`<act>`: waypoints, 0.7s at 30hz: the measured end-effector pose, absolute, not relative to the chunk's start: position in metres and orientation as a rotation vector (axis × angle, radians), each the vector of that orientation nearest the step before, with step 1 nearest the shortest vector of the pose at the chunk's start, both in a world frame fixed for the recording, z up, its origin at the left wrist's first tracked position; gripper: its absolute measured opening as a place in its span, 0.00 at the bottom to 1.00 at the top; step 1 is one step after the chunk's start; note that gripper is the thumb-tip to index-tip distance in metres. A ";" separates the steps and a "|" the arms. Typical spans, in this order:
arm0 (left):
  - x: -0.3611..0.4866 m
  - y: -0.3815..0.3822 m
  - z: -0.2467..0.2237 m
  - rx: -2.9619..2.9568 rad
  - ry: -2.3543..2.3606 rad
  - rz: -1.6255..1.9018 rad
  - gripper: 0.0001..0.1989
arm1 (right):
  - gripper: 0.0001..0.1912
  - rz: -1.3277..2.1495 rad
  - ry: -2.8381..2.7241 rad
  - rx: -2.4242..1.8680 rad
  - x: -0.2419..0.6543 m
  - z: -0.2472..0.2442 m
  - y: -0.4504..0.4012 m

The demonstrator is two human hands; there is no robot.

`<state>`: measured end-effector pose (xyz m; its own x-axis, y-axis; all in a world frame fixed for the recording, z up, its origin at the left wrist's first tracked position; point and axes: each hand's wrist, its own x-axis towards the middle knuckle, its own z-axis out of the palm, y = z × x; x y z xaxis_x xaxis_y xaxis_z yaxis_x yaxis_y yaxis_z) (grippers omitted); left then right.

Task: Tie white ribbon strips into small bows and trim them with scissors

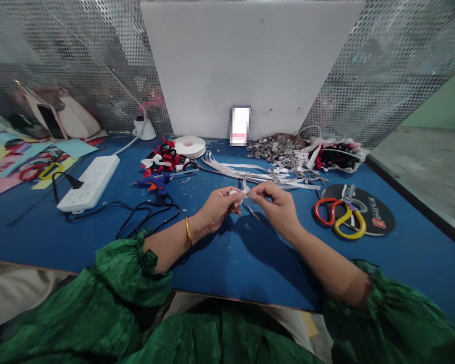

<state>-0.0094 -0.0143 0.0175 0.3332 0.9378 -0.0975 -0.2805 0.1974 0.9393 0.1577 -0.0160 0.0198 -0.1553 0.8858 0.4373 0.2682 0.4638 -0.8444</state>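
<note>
Pinching the white ribbon piece [244, 191] between thumb and fingertips, your left hand [218, 208] meets your right hand [276, 201], whose thumb and forefinger are closed on the piece's other side. You hold it up over the blue tabletop [227, 273], in front of your chest; a thin tail hangs below your fingers. Exact fold too small to tell. Beyond your hands: loose ribbon strips [238, 172] and a heap of silver-grey pieces [278, 150]. To your left, a blue glue gun [156, 183] lies near red, black and white bits [163, 157], a white spool [189, 146] behind. To your right, red-and-yellow-handled scissors [343, 217] rest partly over a black disc [381, 212]. A lit phone [240, 125] stands upright against the white board [258, 60].
</note>
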 end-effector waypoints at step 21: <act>-0.010 -0.017 0.019 1.536 1.083 0.999 0.07 | 0.10 0.217 -2.153 -0.964 0.160 0.019 -0.024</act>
